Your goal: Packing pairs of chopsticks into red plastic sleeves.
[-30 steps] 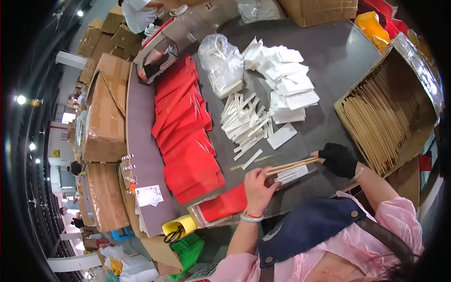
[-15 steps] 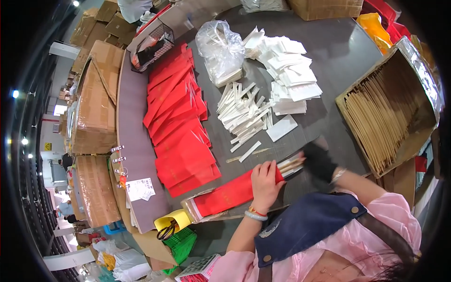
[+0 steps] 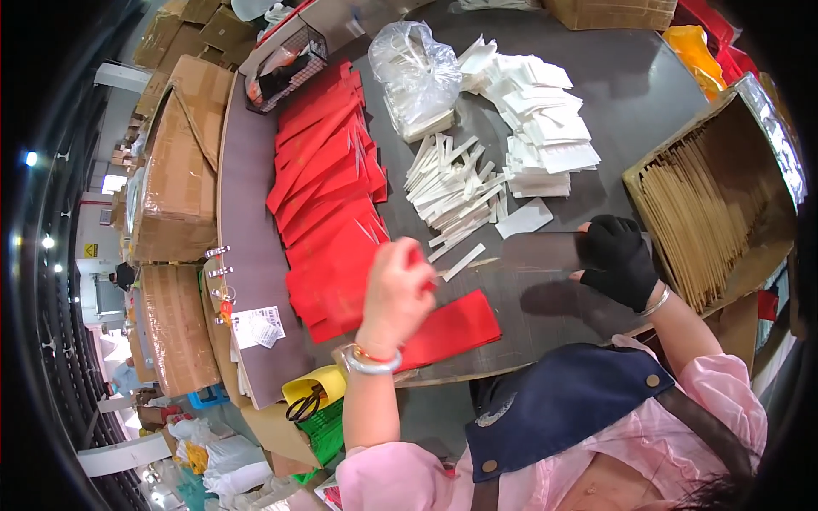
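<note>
My left hand (image 3: pixel 396 289) is raised over the table's front area, blurred, its fingers curled together. A bit of red shows at its fingertips, but I cannot make out what it is. Beneath and to its right, a flat red packet (image 3: pixel 460 328) lies along the table's front edge, its left part hidden by my wrist. My right hand (image 3: pixel 620 260), in a black fingerless glove, grips a thin, dark see-through sheet (image 3: pixel 537 249) above the table, casting a shadow. Left of my left hand lies a long overlapping row of red packets (image 3: pixel 328 196).
White strips (image 3: pixel 452 192) and white cards (image 3: pixel 545 119) lie mid-table, beside a clear plastic bag (image 3: pixel 413 68). At right stands an open carton (image 3: pixel 707 213) packed with thin brown upright pieces. A wire basket (image 3: pixel 290 68) sits far left; black-handled scissors (image 3: pixel 307 402) rest in a yellow holder (image 3: pixel 315 385).
My left hand has let go of the red packet, rising and moving left. My right hand has drawn away up and right with the dark sheet. The pale sticks at the packet's end are gone from view.
</note>
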`<state>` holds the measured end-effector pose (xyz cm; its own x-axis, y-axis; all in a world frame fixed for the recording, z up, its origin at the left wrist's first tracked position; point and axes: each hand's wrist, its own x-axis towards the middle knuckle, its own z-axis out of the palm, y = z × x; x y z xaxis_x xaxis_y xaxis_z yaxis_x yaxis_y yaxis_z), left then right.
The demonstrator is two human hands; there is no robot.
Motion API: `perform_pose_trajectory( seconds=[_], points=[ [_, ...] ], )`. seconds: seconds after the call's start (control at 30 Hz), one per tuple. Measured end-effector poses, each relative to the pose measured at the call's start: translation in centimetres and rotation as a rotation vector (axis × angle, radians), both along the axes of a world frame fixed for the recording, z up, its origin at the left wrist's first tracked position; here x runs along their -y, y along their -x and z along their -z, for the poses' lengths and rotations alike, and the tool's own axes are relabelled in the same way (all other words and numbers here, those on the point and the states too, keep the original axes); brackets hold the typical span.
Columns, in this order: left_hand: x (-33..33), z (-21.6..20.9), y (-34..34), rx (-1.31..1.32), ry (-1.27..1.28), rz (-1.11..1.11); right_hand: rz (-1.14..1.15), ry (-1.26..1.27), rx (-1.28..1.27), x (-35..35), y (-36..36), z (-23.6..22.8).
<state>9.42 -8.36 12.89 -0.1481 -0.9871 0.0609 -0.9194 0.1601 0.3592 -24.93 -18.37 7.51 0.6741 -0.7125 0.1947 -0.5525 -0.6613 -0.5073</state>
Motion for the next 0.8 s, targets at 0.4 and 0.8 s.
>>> perform_pose_trajectory(
  seconds=[0.4, 0.8],
  points=[
    [-7.6, 12.9, 9.5, -0.204, -0.072, -0.765, -0.156, -0.052, -0.277, -1.8, -2.0, 0.5],
    [-5.2, 13.4, 6.9, -0.320, 0.092, -0.582, -0.255, -0.042, 0.074, -4.1, -6.1, 4.5]
  ],
)
